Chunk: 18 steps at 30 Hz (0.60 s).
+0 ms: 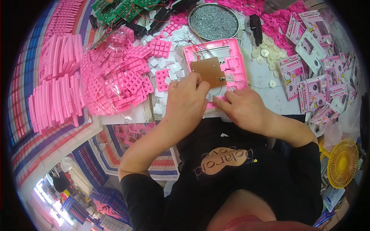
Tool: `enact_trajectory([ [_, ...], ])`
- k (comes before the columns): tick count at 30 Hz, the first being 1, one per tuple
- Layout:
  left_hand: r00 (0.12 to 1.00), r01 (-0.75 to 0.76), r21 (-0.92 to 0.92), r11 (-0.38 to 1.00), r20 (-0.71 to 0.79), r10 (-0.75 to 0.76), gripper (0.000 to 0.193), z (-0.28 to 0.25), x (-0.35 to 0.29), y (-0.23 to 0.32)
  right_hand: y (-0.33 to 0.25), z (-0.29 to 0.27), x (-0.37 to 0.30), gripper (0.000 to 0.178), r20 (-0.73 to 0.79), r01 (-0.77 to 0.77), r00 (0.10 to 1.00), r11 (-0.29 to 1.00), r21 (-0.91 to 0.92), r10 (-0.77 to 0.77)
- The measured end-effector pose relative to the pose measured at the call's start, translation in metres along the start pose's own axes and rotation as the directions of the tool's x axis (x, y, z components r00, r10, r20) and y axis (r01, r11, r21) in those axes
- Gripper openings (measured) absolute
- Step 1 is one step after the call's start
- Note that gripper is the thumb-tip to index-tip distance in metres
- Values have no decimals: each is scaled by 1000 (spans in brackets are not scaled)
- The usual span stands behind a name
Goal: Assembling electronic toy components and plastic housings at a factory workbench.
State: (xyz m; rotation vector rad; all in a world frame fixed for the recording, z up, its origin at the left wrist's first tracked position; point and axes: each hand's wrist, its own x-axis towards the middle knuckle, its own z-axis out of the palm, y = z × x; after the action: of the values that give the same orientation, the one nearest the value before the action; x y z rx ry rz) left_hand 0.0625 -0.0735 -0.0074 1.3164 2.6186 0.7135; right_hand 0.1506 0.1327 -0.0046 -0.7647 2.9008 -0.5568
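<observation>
A pink plastic casing (242, 57) lies on the worktable in front of me, with rails and thin wires inside. Over its left half sits a brown circuit board (205, 68), a small metal switch at its lower right corner. My left hand (186, 96) is closed at the board's near left edge, its fingers curled downward. What its fingertips pinch is hidden. My right hand (246, 109) grips the near edge of the casing, thumb pointing left. Between the two hands a small white piece (209, 97) shows.
Left lie pink keypads (119, 77) and stacked pink strips (58, 96). White squares (176, 67) are scattered beside the casing. A round tray of screws (189, 23) stands behind it. White discs (264, 53) and printed pink panels (314, 92) lie right. Green circuit boards (123, 11) are far left.
</observation>
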Motion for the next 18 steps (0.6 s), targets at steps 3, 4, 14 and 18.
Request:
enact_trajectory([
  [3,999,32,-18,999,19,-32,29,-3,-1,5,3,-7,-3,32,-1,4,1000,998,59,-4],
  [4,999,43,-22,999,24,-43,29,-3,-3,6,4,-12,-3,30,21,-7,1000,996,88,5],
  [14,997,71,28,997,1,-71,17,-4,-4,12,12,-11,-3,27,-44,19,999,986,166,-11],
  [18,969,236,-82,968,89,-229,14,-26,28,-4,15,-4,-4,16,-51,-3,999,987,161,11],
])
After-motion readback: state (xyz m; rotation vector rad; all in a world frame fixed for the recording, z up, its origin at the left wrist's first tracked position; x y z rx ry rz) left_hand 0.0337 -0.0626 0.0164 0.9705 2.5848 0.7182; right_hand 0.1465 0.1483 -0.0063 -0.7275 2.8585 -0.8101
